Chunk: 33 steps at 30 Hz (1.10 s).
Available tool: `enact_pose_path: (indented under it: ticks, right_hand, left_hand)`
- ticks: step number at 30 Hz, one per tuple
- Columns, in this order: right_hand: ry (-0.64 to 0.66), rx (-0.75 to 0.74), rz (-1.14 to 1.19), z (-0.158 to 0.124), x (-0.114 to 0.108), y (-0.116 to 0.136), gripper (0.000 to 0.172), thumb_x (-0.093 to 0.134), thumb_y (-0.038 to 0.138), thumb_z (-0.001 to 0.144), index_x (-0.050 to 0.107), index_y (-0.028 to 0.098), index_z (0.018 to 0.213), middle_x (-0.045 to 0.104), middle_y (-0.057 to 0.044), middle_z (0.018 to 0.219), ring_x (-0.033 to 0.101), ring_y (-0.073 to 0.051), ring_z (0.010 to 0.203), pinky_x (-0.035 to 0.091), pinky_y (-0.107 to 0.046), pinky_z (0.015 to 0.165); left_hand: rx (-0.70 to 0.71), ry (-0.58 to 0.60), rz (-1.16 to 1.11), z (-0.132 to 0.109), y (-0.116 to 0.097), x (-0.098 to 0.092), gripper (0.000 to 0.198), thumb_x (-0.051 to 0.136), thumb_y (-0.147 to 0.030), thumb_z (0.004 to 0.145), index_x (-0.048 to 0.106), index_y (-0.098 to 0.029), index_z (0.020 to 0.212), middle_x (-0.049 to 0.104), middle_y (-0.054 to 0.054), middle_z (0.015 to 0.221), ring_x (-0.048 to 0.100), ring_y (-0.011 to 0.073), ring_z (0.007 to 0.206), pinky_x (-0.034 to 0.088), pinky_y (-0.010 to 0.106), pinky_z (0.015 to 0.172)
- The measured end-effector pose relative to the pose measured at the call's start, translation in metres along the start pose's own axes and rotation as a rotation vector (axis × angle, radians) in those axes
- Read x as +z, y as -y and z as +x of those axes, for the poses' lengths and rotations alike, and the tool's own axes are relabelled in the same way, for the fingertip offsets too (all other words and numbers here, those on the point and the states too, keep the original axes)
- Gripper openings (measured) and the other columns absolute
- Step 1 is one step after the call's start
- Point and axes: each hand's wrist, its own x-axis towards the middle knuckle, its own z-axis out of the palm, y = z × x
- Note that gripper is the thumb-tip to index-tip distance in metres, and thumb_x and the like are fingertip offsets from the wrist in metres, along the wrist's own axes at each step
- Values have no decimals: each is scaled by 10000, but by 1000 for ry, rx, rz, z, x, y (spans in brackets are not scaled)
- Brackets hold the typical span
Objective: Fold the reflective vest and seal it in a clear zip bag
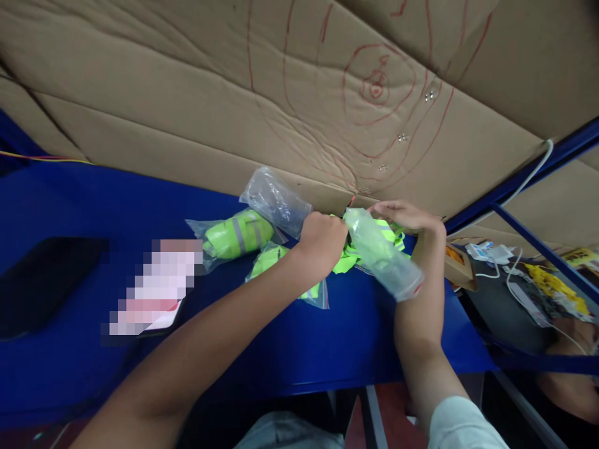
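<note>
My left hand (322, 244) is closed in a fist beside a crumpled bright green reflective vest (345, 262); what its fingers grip is hidden. A clear plastic bag (384, 257) with a red mark at its lower end slants down between my hands, its upper end close to the left fingers. Behind that bag, my right hand (405, 214) reaches over the vest with fingers stretched to the left, partly covered. Left of my fist lie another clear bag (277, 201), seemingly without a vest inside, and a bagged, rolled green vest (239, 234). A further bagged vest (267, 259) lies partly under my left forearm.
On the blue tabletop (290, 349) rest a phone with a blurred screen (161, 287) and a dark flat object (47, 280). A cardboard wall (187, 118) with red drawn rings rises behind. At right, past a blue frame, a dark table (519, 305) holds cables and yellow items; a person's arm (568, 374) shows.
</note>
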Motion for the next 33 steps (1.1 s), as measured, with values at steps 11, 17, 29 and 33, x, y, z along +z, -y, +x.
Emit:
enact_pose_path:
  ticks: [11,17,29,33]
  right_hand:
    - [107,35,-83,12,3,4,458,808,618,694,823,218,918,797,-52,956,666,-202,798,528,-300,708]
    - [-136,-54,-41,2,0,10,392,791,584,728,758,204,818,702,-29,761,543,-152,638,427,-282,577]
    - [-911,-557,284,-24,-13,37,370,675,638,897,638,285,1000,586,-36,881,543,-185,744,447,-322,667]
    - [-951,-529,195,-28,-14,38,452,560,738,918,611,308,1046,583,-73,941,575,-243,824,459,-363,691]
  left_hand:
    - [46,-194,61,7,-1,4,355,422,-64,983,706,-64,1196,733,238,1110,722,375,1066,512,459,865]
    - [142,-613,76,13,-3,9,530,520,-210,1020,497,-177,1548,488,232,1585,488,418,1453,295,736,1207]
    - [215,-739,33,25,18,26,862,621,-589,980,241,-273,1686,188,216,1748,213,410,1629,219,672,1284]
    - [366,-813,59,24,25,39,795,562,-690,972,317,-349,1647,301,182,1716,272,354,1618,193,601,1312]
